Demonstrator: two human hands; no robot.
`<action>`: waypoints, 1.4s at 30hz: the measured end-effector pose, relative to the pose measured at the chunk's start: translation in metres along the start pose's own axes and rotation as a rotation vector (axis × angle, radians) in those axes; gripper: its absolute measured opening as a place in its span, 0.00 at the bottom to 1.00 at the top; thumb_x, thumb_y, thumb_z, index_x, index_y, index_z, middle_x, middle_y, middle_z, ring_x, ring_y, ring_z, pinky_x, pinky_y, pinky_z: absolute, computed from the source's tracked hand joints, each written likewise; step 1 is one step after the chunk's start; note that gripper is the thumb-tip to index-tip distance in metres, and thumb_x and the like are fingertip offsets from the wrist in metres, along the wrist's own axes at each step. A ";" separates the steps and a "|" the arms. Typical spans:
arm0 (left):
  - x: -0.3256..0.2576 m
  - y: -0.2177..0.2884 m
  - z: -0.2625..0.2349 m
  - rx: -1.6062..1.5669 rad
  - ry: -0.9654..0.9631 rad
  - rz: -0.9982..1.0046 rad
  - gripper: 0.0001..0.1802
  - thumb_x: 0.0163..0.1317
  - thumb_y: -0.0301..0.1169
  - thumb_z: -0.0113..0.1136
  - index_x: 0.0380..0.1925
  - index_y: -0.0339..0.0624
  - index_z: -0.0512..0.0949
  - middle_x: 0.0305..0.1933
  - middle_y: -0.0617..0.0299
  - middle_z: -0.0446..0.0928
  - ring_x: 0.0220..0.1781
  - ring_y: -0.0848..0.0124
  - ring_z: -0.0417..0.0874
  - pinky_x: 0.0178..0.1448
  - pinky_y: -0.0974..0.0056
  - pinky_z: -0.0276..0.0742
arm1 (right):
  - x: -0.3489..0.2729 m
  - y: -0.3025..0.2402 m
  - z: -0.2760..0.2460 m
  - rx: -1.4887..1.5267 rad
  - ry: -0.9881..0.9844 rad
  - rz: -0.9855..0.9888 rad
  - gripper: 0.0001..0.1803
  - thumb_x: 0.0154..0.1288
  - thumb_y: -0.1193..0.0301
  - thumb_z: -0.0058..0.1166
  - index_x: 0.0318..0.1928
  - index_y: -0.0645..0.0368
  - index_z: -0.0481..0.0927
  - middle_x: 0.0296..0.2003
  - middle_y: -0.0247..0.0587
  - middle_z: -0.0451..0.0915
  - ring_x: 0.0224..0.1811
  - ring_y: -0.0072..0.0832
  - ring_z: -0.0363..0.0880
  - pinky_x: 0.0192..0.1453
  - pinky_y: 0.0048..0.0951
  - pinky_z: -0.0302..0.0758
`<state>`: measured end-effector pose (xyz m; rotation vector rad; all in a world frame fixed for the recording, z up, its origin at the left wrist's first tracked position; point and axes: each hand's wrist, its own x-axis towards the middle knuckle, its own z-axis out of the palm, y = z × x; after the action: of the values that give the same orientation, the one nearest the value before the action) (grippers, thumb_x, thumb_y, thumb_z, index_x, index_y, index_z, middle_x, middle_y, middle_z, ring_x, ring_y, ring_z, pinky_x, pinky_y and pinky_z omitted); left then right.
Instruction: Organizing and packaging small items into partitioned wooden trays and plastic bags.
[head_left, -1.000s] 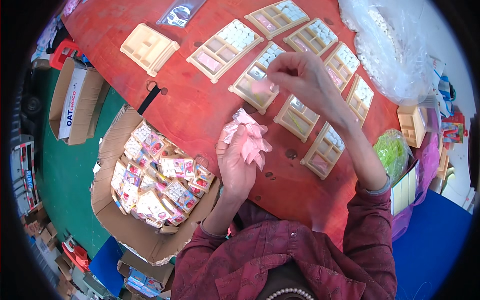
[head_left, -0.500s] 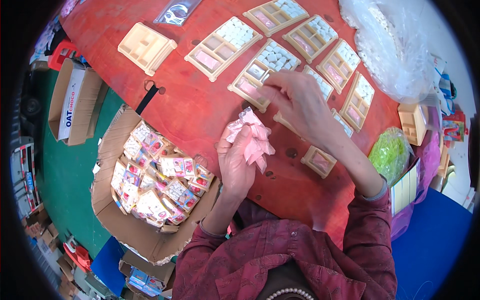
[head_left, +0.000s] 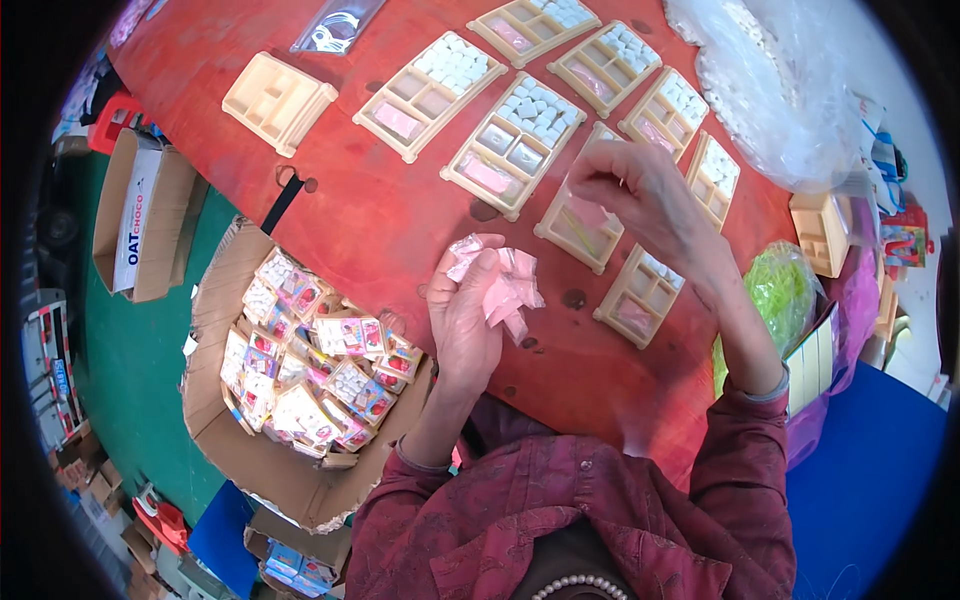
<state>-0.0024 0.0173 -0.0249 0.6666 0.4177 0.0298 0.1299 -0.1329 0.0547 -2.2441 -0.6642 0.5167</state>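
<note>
- Left hand [head_left: 466, 318] clutched pink packets [head_left: 514, 288] above the worktop [head_left: 375, 240].
- Right hand [head_left: 640, 195] hung over a cream tray [head_left: 569, 250] — pink packet [head_left: 592, 214] just below its fingertips, gripped or loose I couldn't tell.

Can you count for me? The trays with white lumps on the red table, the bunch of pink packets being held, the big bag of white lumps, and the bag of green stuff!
Trays with white lumps: 8 (one partly behind the right hand)
Bunch of pink packets: 1
Big clear bag of white lumps: 1
Bag of green stuff: 1
Total: 11
</note>
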 end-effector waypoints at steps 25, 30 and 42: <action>0.005 -0.003 0.006 0.138 -0.067 0.041 0.15 0.63 0.26 0.51 0.49 0.31 0.69 0.37 0.54 0.77 0.29 0.73 0.80 0.27 0.70 0.78 | -0.011 0.002 0.028 0.075 -0.161 -0.198 0.05 0.53 0.75 0.52 0.27 0.65 0.76 0.23 0.45 0.76 0.27 0.37 0.77 0.32 0.32 0.71; 0.001 -0.005 0.006 0.172 -0.064 0.050 0.14 0.64 0.27 0.51 0.47 0.31 0.70 0.35 0.55 0.77 0.25 0.74 0.79 0.24 0.71 0.76 | -0.016 0.005 0.041 0.180 -0.107 -0.214 0.05 0.53 0.75 0.51 0.27 0.66 0.76 0.23 0.45 0.76 0.26 0.36 0.76 0.32 0.31 0.71; -0.028 -0.013 0.009 0.245 -0.068 -0.088 0.08 0.64 0.27 0.50 0.41 0.35 0.72 0.31 0.57 0.78 0.26 0.73 0.79 0.28 0.72 0.75 | -0.069 0.005 0.056 0.222 -0.034 -0.165 0.06 0.57 0.75 0.49 0.28 0.66 0.73 0.23 0.50 0.74 0.27 0.41 0.75 0.33 0.36 0.69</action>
<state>-0.0259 -0.0028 -0.0157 0.8871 0.3881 -0.1289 0.0470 -0.1474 0.0251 -1.9589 -0.7629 0.5201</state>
